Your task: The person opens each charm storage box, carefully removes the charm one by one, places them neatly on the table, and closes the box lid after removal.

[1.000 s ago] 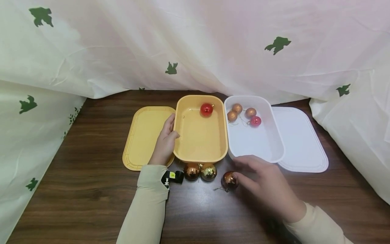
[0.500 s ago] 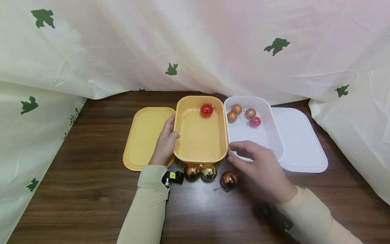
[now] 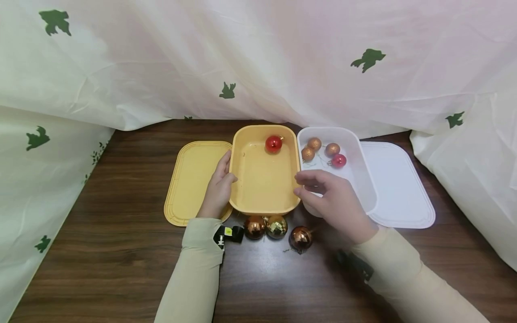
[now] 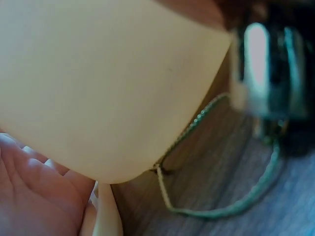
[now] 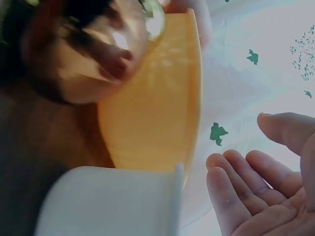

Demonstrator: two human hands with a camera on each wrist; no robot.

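My left hand (image 3: pixel 218 186) grips the left wall of the yellow plastic box (image 3: pixel 266 206), thumb over the rim; the palm shows beside the wall in the left wrist view. My right hand (image 3: pixel 337 202) hovers over the front of the white box (image 3: pixel 370 188), its fingertips near the yellow box's right rim. In the right wrist view its thumb and fingers stand apart with nothing between them. A shiny red bauble (image 3: pixel 273 144) lies in the yellow box. Several copper baubles (image 3: pixel 332 149) and a small red bauble (image 3: pixel 338 160) lie in the white box.
Before the boxes lie a brown bauble (image 3: pixel 254 227), a gold faceted bauble (image 3: pixel 276 227) and another brown bauble (image 3: pixel 300 238). A yellow lid (image 3: pixel 194 179) lies left, a white lid (image 3: pixel 400 184) right. Behind hangs a white curtain (image 3: pixel 282 58) with green birds.
My right hand has moved up and left, from beside the right-hand brown bauble to near the yellow box's right rim. That bauble has rolled slightly left. My left hand stays put.
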